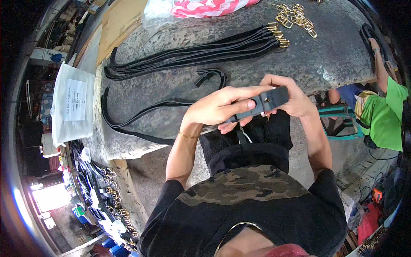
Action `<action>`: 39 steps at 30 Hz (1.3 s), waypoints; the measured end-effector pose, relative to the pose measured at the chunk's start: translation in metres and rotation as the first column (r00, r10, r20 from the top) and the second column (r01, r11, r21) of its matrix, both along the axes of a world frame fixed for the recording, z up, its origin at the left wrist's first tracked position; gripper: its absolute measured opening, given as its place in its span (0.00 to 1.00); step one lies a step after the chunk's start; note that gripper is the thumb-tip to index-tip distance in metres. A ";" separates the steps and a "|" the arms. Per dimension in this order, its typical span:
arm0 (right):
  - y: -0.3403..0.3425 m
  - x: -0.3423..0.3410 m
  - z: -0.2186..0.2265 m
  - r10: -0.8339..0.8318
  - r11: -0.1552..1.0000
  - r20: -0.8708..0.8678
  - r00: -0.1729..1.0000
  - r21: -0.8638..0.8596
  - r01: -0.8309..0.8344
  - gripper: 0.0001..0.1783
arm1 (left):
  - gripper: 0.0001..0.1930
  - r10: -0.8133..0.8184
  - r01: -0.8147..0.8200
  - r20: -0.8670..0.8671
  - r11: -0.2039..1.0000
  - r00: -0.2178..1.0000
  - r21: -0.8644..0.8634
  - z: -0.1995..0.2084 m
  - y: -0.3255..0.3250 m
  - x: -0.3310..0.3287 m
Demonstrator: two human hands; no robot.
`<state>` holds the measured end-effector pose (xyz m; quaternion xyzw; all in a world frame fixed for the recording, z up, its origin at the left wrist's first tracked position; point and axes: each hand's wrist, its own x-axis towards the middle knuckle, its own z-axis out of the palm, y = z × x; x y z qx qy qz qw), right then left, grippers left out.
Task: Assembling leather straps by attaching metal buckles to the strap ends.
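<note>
Apparently for steadiness, we note, the left hand (217, 104) and right hand (298, 99) both have fingers clamped on the black piece (279, 98), above the lap (280, 133) beside the grey table (317, 53).

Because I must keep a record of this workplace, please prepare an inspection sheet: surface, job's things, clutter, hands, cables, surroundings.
Surface: grey mottled table, worn and marked.
Job's things: black straps in a row, gold clasps at one end; loose gold hardware nearby; long black strap nearer the person.
Clutter: pink-and-white plastic bundle at far edge; white bag at left edge.
Hands: left hand and right hand both hold a black piece, exact kind unclear.
Cables: thin dark cable, right side.
Surroundings: co-worker in green at right; more gold hardware lower left.
</note>
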<state>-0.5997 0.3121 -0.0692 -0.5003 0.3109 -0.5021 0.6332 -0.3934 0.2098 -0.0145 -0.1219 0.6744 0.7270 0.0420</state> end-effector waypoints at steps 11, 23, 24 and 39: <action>0.002 0.002 0.000 0.243 0.960 0.246 0.938 0.079 -0.269 0.23 | 0.16 0.008 -0.020 -0.242 0.998 0.970 -0.051 -0.007 0.006 0.016; 0.023 0.033 0.034 -0.190 0.976 0.022 0.982 0.108 0.187 0.27 | 0.15 0.000 -0.019 -0.519 0.999 0.855 -0.031 -0.047 -0.010 0.029; 0.023 0.033 0.032 -0.187 0.971 0.026 0.982 0.157 0.181 0.26 | 0.16 0.000 0.016 -0.496 0.999 0.869 0.028 -0.043 -0.007 0.028; 0.018 0.042 -0.020 -0.158 0.944 0.429 0.889 0.331 0.008 0.20 | 0.14 0.009 -0.026 -0.366 0.999 0.930 -0.042 -0.061 -0.004 0.039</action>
